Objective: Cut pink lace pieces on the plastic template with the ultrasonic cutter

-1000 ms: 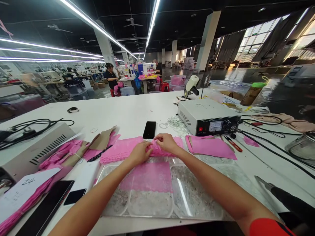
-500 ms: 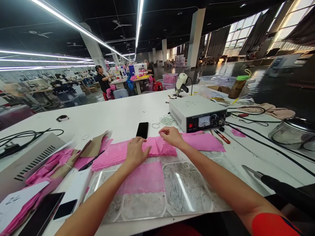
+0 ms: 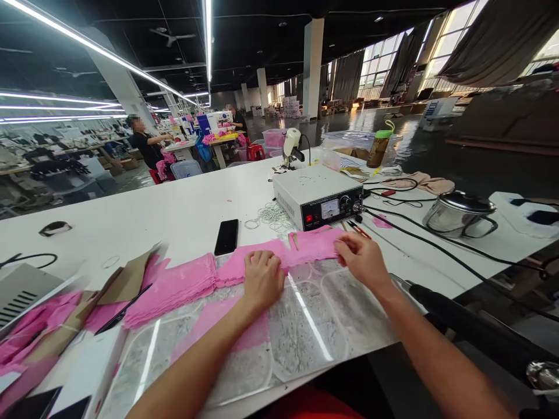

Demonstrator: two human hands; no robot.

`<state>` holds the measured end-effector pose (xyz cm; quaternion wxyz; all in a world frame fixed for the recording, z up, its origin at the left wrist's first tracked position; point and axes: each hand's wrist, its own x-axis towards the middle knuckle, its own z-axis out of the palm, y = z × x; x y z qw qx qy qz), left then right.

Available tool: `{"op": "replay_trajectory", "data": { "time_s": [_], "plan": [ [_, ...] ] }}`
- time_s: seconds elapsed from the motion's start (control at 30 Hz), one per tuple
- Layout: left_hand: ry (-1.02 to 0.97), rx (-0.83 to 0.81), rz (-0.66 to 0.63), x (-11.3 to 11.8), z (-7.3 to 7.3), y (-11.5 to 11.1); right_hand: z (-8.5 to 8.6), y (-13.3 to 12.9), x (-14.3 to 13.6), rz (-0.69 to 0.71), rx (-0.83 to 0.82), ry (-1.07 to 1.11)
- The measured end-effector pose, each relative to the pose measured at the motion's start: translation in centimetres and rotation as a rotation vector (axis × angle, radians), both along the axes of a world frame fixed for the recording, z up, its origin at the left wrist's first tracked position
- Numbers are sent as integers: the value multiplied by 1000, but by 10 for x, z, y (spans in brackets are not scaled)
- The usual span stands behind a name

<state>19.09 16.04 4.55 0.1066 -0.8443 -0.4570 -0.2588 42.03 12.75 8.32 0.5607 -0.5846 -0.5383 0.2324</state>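
A long strip of pink fabric (image 3: 312,249) lies across the table in front of me, running from between my hands leftward into a layered stack of pink fabric pieces (image 3: 172,291). My left hand (image 3: 263,280) rests on the strip's near edge, fingers bent and pressed together over the cloth. At the strip's right end my right hand (image 3: 365,261) pinches the fabric between thumb and fingers. Under my left forearm, a separate flat pink piece (image 3: 251,333) lies on the clear, marked plastic sheet (image 3: 301,337). The forearm partly covers that piece.
Behind the strip are a black phone (image 3: 226,237), tangled pale cord (image 3: 276,217) and a grey control box (image 3: 321,195) with cables. A black-handled tool (image 3: 454,314) projects from the right, near my right forearm. Brown card (image 3: 131,279) lies left; a glass pot (image 3: 458,215) stands right.
The view has turned right. My right hand has moved from mid-strip to the fabric's right end. My left hand has shifted right along the cloth, its spread fingers now drawn together.
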Motion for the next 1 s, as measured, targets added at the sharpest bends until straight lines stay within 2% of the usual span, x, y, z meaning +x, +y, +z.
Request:
{"op": "replay_trajectory", "data": {
  "time_s": [0.1,0.23,0.4,0.5,0.63,0.7,0.8,0.9,1.0],
  "plan": [
    [73,59,-192,3,-7,-28,-25,-28,29,-78,-145,-100],
    [152,73,-404,6,-16,-57,-48,-53,47,-99,-312,-368],
    [184,-58,-539,5,-10,-71,-51,-69,52,-127,-568,-667],
    [169,-229,-580,2,0,-70,-51,-73,58,-176,-616,-720],
    [188,-458,-442,8,14,-50,-52,-60,70,-177,-439,-625],
    [189,-482,-346,20,20,-29,-50,-41,73,-132,-328,-554],
    [183,-475,-246,44,26,11,-46,-5,72,-84,-261,-515],
    [218,-496,-179,66,26,46,-45,26,67,-62,-237,-514],
    [273,-535,-145,79,20,64,-50,40,64,-48,-225,-508]
  ]
}}
